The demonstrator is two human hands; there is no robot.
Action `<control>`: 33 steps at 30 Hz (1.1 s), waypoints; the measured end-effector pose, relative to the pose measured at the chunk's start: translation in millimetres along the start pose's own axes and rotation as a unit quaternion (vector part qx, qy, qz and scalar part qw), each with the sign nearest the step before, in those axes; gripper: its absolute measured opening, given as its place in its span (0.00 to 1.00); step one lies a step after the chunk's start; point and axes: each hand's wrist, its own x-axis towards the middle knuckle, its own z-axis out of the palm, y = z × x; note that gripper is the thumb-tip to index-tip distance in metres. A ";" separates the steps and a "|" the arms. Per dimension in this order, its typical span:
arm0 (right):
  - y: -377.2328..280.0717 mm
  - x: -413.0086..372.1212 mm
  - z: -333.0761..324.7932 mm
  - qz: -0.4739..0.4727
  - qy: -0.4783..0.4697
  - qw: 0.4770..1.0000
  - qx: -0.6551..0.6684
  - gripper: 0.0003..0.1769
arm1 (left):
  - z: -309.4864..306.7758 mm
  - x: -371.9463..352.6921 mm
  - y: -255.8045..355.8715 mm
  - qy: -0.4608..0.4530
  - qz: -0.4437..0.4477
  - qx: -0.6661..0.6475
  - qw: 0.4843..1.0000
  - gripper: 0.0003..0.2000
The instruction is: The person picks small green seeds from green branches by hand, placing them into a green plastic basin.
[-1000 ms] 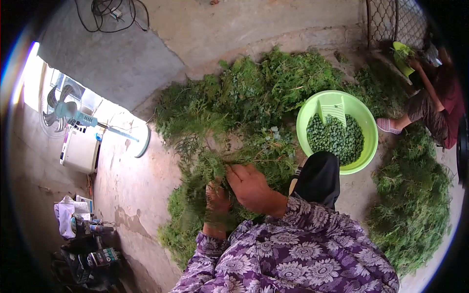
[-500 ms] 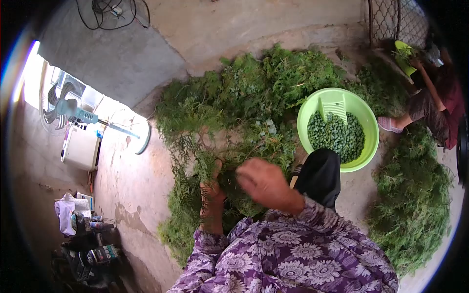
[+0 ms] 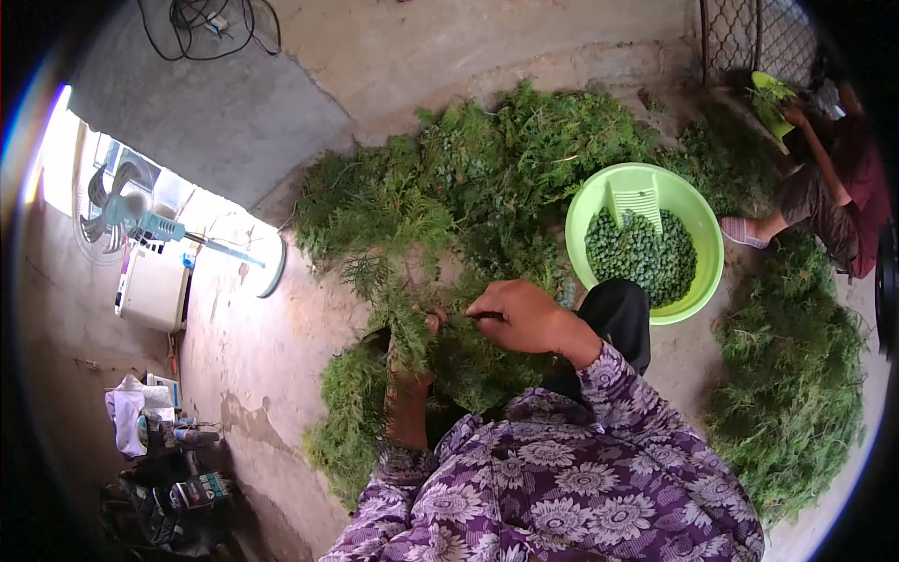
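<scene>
My left hand (image 3: 409, 365) is closed around an evergreen branch (image 3: 407, 323) with flat feathery sprays, which hide part of the fingers. Just right of it, my right hand (image 3: 526, 318) has its fingertips pinched together beside the foliage; whatever they hold is too small to make out. A light green plastic tub (image 3: 709, 272) with a ribbed washboard section stands ahead and to the right, partly filled with small round blue-green cones (image 3: 646, 258). Cut evergreen branches (image 3: 478, 169) lie heaped in front of both hands.
Another heap of branches (image 3: 787, 393) lies on the right. At upper right a person (image 3: 847, 201) sits with a hand at a green basin (image 3: 771, 108). A standing fan (image 3: 140, 215) and a white box (image 3: 154, 290) are at left, and black cable (image 3: 201, 28) lies at the top.
My right hand has moved slightly right and down, its fingers now pinched. The branch in my left hand has shifted right, toward the right hand.
</scene>
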 end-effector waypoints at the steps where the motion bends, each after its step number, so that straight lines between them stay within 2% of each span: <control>1: -0.9 0.4 -1.0 0.000 0.000 1.000 0.000 0.10 | -2.6 -2.3 -3.1 -0.002 0.026 0.047 0.999 0.15; 3: -5.0 1.6 -3.8 0.017 0.016 1.000 0.021 0.11 | 3.3 -3.4 -1.8 -0.003 0.052 0.093 0.994 0.16; 5: -5.9 0.6 1.4 0.019 0.039 0.999 0.012 0.11 | 25.6 -2.1 11.4 0.011 -0.003 -0.115 0.993 0.16; 9: -11.8 -1.1 3.8 0.035 0.068 0.997 -0.024 0.12 | 26.0 -1.6 12.5 0.052 -0.025 -0.084 0.995 0.15; 11: -12.6 -1.6 3.9 0.041 0.069 0.997 -0.021 0.12 | 18.3 2.4 13.0 0.023 -0.008 0.109 0.994 0.14; 12: -12.9 -1.9 3.7 0.046 0.070 0.996 -0.017 0.12 | 18.6 2.1 12.4 0.023 -0.008 0.109 0.994 0.14; 14: -14.8 -3.4 2.9 0.049 0.076 0.996 -0.015 0.12 | 19.3 1.2 11.3 0.076 -0.082 -0.037 0.993 0.12; 18: -14.2 -4.7 8.4 0.063 0.107 0.991 0.038 0.13 | 28.2 3.2 20.7 0.121 -0.109 -0.014 0.987 0.10; 20: -14.3 -4.5 11.2 0.045 0.125 0.991 0.032 0.13 | 34.0 3.2 22.4 0.184 -0.121 -0.031 0.975 0.10; 24: -13.0 -6.2 25.4 -0.005 0.154 0.988 0.001 0.14 | 28.4 3.6 21.3 0.155 -0.111 -0.061 0.980 0.10; 28: -17.7 -7.8 30.3 -0.001 0.155 0.988 -0.007 0.15 | 15.2 1.2 13.4 0.140 -0.119 -0.097 0.978 0.09; 30: -23.1 -9.6 29.5 0.024 0.126 0.991 -0.049 0.16 | 18.8 -0.1 16.7 0.141 -0.113 -0.103 0.978 0.10; 33: -27.2 -10.2 27.7 0.037 0.108 0.992 -0.051 0.16 | 34.9 1.2 27.0 0.120 -0.136 -0.035 0.983 0.11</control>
